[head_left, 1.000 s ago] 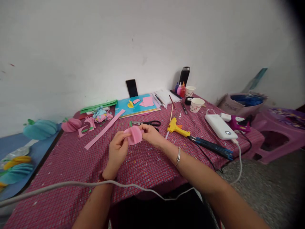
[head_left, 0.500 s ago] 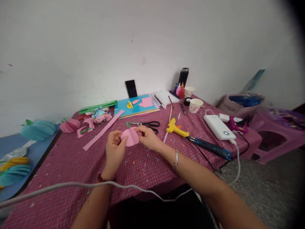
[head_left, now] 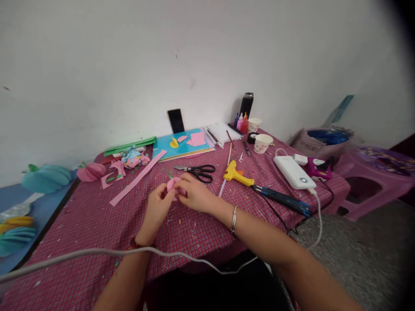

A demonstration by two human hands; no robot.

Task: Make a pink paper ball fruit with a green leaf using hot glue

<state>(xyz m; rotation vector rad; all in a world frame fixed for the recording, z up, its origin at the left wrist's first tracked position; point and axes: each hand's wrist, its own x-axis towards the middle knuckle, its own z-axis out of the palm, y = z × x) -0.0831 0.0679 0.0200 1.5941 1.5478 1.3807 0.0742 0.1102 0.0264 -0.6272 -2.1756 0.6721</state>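
Between my two hands is a pink paper piece (head_left: 173, 183) with a rounded edge, held above the checked tablecloth. My left hand (head_left: 158, 206) pinches it from the left side. My right hand (head_left: 193, 193) grips it from the right, its fingers covering much of the paper. A bit of green shows just behind the piece; whether it is attached I cannot tell. Just beyond my hands lie black-handled scissors (head_left: 199, 171). To the right rests a yellow glue gun (head_left: 236, 173) with a glue stick. A long pink paper strip (head_left: 138, 178) lies to the left.
A white cable (head_left: 175, 254) crosses in front of my forearms. At right are a power bank (head_left: 293, 172) and paper cups (head_left: 262, 143). A phone (head_left: 176, 120) leans on the wall behind blue sheets (head_left: 162, 151). Pink (head_left: 91, 172) and blue (head_left: 47, 178) paper pumpkins stand left.
My right hand has moved left over the pink paper, which now appears folded and mostly covered; before, its round face was spread open. The whole view has shifted slightly.
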